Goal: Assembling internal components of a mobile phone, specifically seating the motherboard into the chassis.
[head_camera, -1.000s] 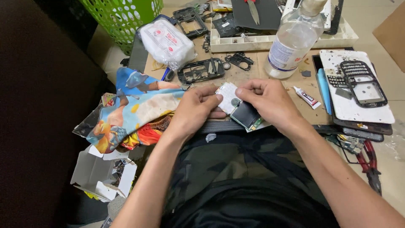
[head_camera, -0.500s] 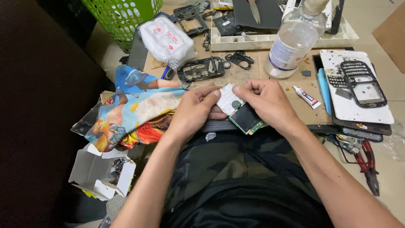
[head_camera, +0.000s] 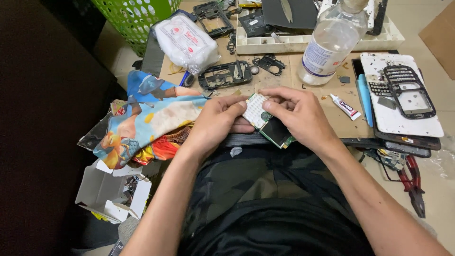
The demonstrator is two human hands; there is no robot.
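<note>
— While the cluttered desk (head_camera: 303, 90) carries a clear bottle (head_camera: 329, 45) and phone frames, what do both hands grip?

— Left hand (head_camera: 215, 124) and right hand (head_camera: 298, 116) pinch a small circuit board (head_camera: 268, 121) over the lap, steadying its white keypad.

We reach both bare forearms forward from the bottom edge, converging over our lap. Our left hand (head_camera: 215, 124) lies palm down, fingers curled, thumb and fingertips pinching inward. Our right hand (head_camera: 298, 116) meets it, knuckles up, index finger extended toward the left fingertips, the two hands nearly touching.
</note>
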